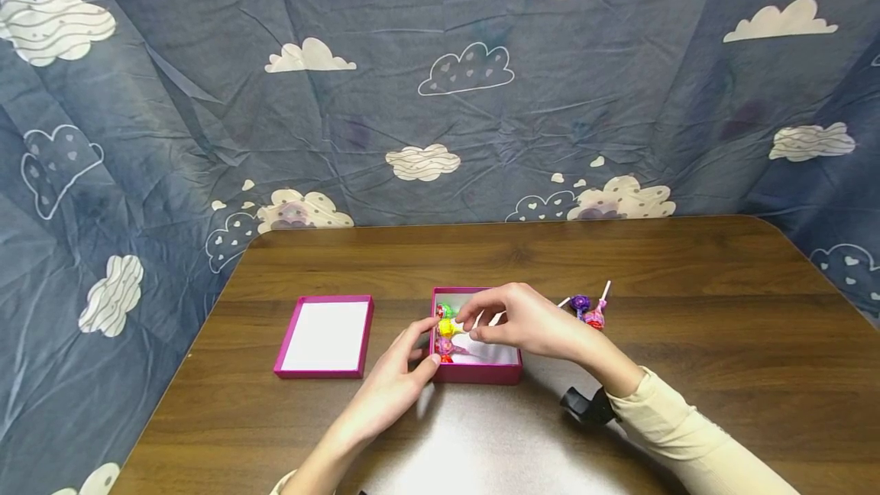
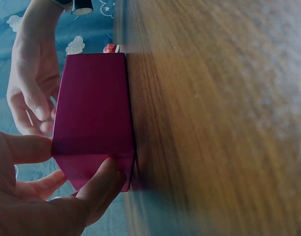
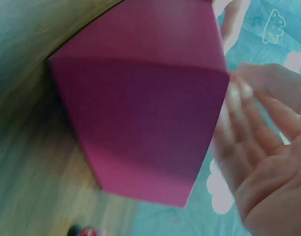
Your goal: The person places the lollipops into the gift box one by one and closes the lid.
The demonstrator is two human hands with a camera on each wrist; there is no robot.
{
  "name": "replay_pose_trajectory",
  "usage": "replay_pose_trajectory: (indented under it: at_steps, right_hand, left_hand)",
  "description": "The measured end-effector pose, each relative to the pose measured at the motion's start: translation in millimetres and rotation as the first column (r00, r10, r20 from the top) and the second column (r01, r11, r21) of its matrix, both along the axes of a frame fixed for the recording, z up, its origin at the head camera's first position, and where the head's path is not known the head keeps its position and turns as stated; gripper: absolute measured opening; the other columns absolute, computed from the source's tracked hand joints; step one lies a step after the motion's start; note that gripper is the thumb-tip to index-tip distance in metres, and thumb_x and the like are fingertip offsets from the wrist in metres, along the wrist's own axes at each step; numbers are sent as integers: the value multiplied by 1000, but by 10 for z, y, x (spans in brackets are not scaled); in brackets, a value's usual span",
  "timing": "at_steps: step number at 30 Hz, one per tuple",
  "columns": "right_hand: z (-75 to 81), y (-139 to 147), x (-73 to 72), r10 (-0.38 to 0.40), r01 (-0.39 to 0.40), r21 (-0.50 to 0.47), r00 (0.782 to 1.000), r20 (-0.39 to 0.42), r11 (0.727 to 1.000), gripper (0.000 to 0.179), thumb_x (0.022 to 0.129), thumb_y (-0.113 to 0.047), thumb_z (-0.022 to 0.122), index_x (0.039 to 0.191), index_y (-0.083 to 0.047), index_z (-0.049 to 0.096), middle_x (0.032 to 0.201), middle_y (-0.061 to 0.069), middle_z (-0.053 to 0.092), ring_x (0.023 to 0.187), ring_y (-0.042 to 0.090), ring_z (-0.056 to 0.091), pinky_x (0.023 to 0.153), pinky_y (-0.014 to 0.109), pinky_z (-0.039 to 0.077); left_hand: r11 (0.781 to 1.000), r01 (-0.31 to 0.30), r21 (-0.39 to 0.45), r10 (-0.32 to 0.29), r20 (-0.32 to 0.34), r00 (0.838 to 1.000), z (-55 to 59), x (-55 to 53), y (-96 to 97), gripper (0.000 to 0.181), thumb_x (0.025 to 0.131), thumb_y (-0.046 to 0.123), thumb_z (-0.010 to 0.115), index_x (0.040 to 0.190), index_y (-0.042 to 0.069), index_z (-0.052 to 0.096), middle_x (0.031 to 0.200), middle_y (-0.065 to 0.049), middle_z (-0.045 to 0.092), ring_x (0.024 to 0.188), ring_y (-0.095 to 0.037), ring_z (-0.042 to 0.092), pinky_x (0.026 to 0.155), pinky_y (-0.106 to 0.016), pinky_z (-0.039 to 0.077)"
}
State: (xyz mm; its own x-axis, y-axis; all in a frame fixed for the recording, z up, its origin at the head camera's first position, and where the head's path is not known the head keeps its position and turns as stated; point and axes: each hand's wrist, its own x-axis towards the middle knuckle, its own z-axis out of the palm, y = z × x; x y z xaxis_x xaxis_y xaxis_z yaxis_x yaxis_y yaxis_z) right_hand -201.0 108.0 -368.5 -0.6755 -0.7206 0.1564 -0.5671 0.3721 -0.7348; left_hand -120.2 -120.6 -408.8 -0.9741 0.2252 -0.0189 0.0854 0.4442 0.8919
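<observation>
**Two hands at an open pink box of lollipops**

Nearest the head camera, two forearms reach up from the bottom edge onto a dark wooden tabletop [image 1: 687, 281]. One wears a cream sleeve [image 1: 694, 434], with a small black device [image 1: 584, 406] at the wrist.

At the middle of the tabletop sits a small open pink box [image 1: 481, 373] with a white inside. Several wrapped lollipops [image 1: 447, 327], green, yellow, pink and red, lie along its left side.

The left hand [image 1: 392, 388] rests against the box's near left corner. In the left wrist view its thumb [image 2: 103, 179] and a finger [image 2: 27, 147] touch the outer walls with the fingers fairly straight, a released grip steadying the box rather than closing round it.

The right hand [image 1: 529, 323] hovers over the box with fingers curled downward above the lollipops. Whether its grip is grasping anything cannot be told; the fingertips hide it, and the right wrist view is blurred.

To the left, well apart from the box, its pink lid [image 1: 325, 336] lies upside down, white inside showing. Just right of the box, two more lollipops [image 1: 590, 310] lie on the tabletop, white sticks pointing away.

Behind hangs a blue-grey cloth [image 1: 440, 82] printed with clouds.
</observation>
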Motion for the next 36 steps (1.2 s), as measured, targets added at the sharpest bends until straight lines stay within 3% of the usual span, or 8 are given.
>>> replay_pose_trajectory:
  at_steps: [7, 10, 15, 18, 27, 36]
  right_hand:
    - [8, 236, 48, -61, 61, -86, 998, 5, 994, 20, 87, -6, 72, 102, -20, 72, 93, -6, 71, 81, 11, 66, 68, 30, 54]
    - [7, 356, 50, -98, 99, -84, 995, 21, 991, 20, 88, -8, 73, 103, -21, 72, 95, -9, 70, 84, 12, 66, 70, 31, 54]
    - [6, 564, 50, -144, 146, -86, 989, 22, 986, 21, 86, -8, 75, 105, -18, 72, 97, -1, 71, 88, 13, 65, 73, 31, 54]
    - [8, 694, 44, -156, 157, -95, 988, 18, 983, 21, 87, -9, 75, 106, -16, 72, 97, 2, 71, 87, 14, 66, 71, 30, 54]
    - [-16, 1073, 38, -208, 207, -105, 978, -1, 973, 23, 89, -8, 73, 110, -18, 72, 101, -5, 71, 85, 16, 66, 68, 27, 53]
    - [-123, 1396, 32, -217, 217, -75, 976, -1, 973, 21, 88, -2, 71, 106, -12, 71, 94, 5, 72, 78, 20, 68, 67, 26, 54]
  left_hand:
    - [1000, -10, -8, 10, 23, 1000, -2, 15, 4, 49, 99, 22, 57, 146, 25, 45, 148, -2, 43, 122, -35, 51, 94, -58, 42]
    - [1000, -9, -5, 9, 23, 1000, -7, 15, 2, 49, 99, 22, 57, 146, 25, 45, 148, -2, 43, 123, -35, 51, 95, -58, 42]
    - [1000, -6, 0, 6, 22, 1000, -8, 15, 1, 49, 99, 22, 57, 146, 24, 45, 149, -2, 42, 123, -35, 50, 95, -58, 42]
    - [1000, -6, 2, 6, 24, 1000, -4, 16, 0, 49, 99, 22, 56, 146, 24, 44, 149, -2, 42, 124, -36, 50, 96, -59, 41]
    - [1000, -6, -1, 6, 24, 1000, -2, 11, 0, 49, 99, 21, 56, 146, 24, 44, 149, -2, 41, 124, -35, 50, 96, -59, 41]
    - [1000, -3, 1, 3, 20, 1000, -9, 5, -1, 49, 99, 22, 56, 146, 25, 44, 149, -2, 42, 124, -35, 50, 96, -58, 42]
